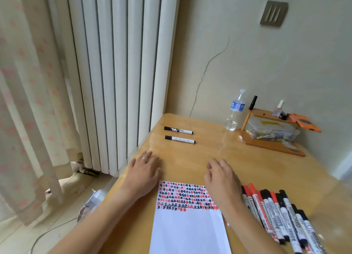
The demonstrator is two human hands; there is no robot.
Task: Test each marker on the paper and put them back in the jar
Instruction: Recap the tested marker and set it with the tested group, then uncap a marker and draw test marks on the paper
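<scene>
"WHITEBOARD" runs along the barrels of the markers (285, 215) lying right of the paper; other print is illegible

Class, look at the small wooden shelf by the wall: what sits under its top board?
Under the top board of the wooden shelf sits a clear plastic box holding small yellow and dark bits. What they are is too small to tell, and the box's right end is hidden behind an orange object.

Both forearms are bare right up to the bottom edge of the view, with no sleeve, watch or bracelet showing on either. The left hand (143, 172) wears a thin, pale metallic ring (144, 159) on one finger. The right hand (222, 177) carries no jewellery, and its nails look short and plain.
</scene>
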